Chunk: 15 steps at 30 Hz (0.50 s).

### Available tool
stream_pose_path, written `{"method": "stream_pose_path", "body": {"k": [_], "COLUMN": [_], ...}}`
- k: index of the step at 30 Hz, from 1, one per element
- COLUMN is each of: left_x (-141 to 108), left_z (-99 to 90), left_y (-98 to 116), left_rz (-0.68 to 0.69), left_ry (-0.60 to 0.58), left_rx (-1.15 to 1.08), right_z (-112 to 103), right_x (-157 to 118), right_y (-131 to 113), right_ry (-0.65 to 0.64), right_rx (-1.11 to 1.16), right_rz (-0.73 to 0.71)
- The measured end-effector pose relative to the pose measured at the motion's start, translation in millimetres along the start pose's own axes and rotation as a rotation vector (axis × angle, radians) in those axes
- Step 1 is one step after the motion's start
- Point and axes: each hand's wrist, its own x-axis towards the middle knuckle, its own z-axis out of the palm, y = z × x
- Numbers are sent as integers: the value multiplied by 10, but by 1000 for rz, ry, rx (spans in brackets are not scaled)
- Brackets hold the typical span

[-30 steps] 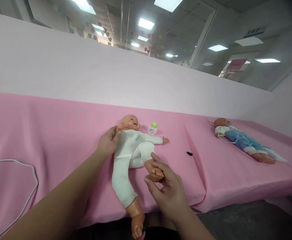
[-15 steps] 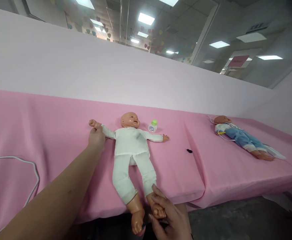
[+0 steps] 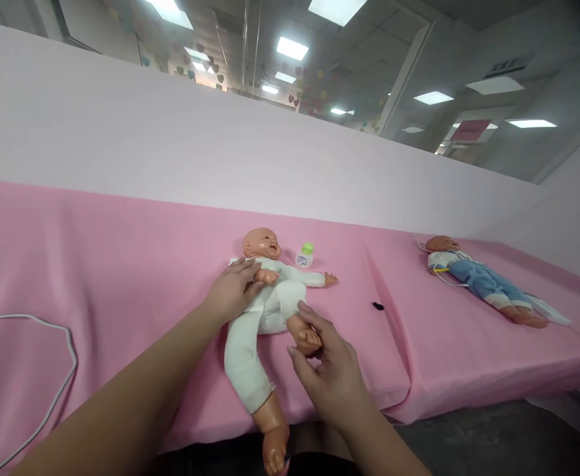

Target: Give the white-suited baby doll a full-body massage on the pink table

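A baby doll (image 3: pixel 270 304) in a white cloth suit lies on its back on the pink-covered table, its bald head toward the wall. My left hand (image 3: pixel 233 285) is closed on the doll's arm at the left, which is folded over the chest with its small hand showing past my fingers. My right hand (image 3: pixel 332 363) grips the doll's foot at the right, thumb below and fingers above. That leg is bent up toward the belly. The other leg is stretched out, its foot reaching past the table's front edge.
A small clear bottle (image 3: pixel 305 256) with a green cap stands beside the doll's head. A small black object (image 3: pixel 377 306) lies to the right. Farther right lies a second doll (image 3: pixel 478 272) in blue trousers with thin tubing. A white cable (image 3: pixel 71 344) curves along the left.
My left hand has brought the doll's arm from outstretched at the left in across its chest. My right hand has pushed the foot up, bending that leg toward the belly.
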Motion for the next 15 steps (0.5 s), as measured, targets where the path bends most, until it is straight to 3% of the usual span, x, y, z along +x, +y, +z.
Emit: {"method": "stream_pose_path", "body": {"k": [3, 8, 15], "left_x": [-14, -25, 0], "left_z": [-1, 20, -40], "left_y": [-10, -41, -74], "left_rz": [71, 31, -217], "left_ry": [-70, -96, 58], "left_rx": [88, 75, -209], "right_z": [97, 216, 67], "right_x": [228, 395, 152], "right_y": [14, 127, 67], "right_ry": [-29, -5, 8], "right_rx": [-30, -40, 57], "right_rz": [19, -47, -57]}}
